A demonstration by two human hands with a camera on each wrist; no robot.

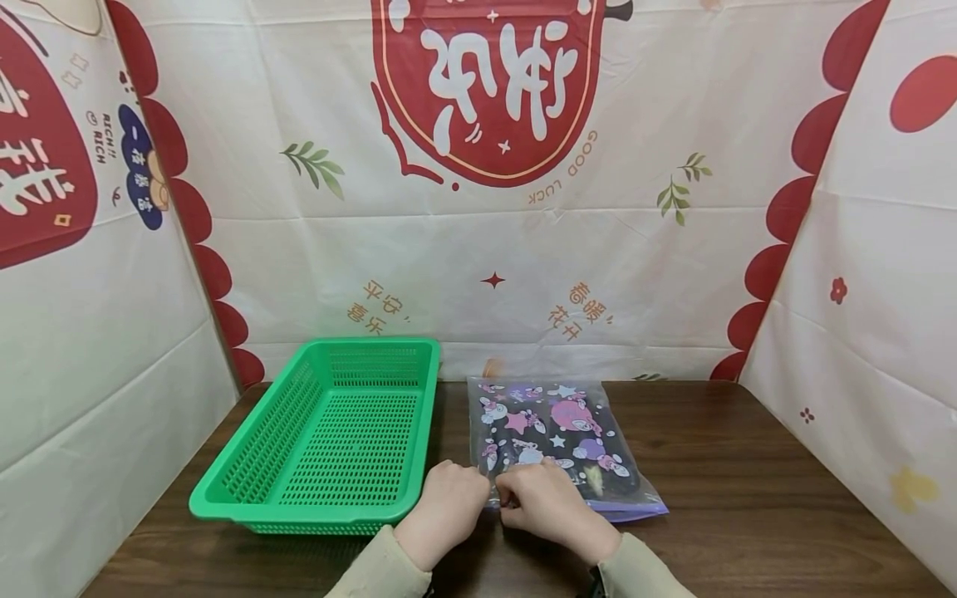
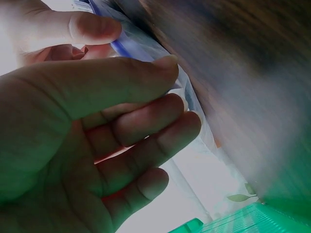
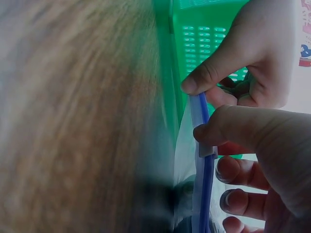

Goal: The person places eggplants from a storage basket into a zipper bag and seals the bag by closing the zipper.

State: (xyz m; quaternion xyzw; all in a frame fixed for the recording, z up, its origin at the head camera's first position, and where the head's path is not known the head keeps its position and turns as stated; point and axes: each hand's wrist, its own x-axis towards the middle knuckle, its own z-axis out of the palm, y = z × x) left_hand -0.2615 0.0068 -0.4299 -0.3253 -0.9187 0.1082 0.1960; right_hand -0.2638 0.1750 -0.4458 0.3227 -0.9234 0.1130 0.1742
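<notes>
A clear zip bag printed with pink, purple and white cartoon figures lies flat on the table, its purple zip edge towards me. What is inside cannot be made out well; something dark shows through. My left hand pinches the left end of the zip between thumb and forefinger. Right beside it, my right hand pinches the zip at a small pale slider, visible in the right wrist view. Its other fingers are bent and clear of the bag.
An open green plastic basket with slotted walls stands left of the bag, close to my left hand. Both are on a dark wooden table. Printed white cloth encloses the back and sides.
</notes>
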